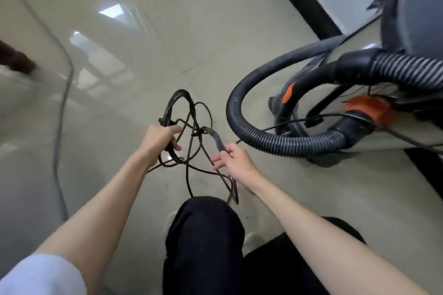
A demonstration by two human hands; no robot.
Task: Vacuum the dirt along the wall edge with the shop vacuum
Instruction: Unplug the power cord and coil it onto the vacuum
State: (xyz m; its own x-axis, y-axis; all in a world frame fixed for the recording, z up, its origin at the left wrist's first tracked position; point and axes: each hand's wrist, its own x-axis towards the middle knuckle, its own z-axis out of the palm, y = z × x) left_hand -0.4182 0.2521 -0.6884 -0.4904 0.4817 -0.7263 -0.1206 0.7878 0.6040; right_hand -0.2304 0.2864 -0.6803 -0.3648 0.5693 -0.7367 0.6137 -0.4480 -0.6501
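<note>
With our left hand [161, 137] clenched around the tangled black power cord [189, 132] and our right hand [233, 159] pinching one strand, we should tease loops free slowly, the shop vacuum [407, 31] beside the wall.

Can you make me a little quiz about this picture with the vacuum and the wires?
1. True or false: the left hand is gripping a bundle of black cord.
2. What does the right hand pinch? A) the hose B) a strand of the cord C) a shoe
3. Fill in: the ribbed hose curls in a loop on the ____ beside the vacuum.

Key: 1 true. 2 B. 3 floor.
</note>
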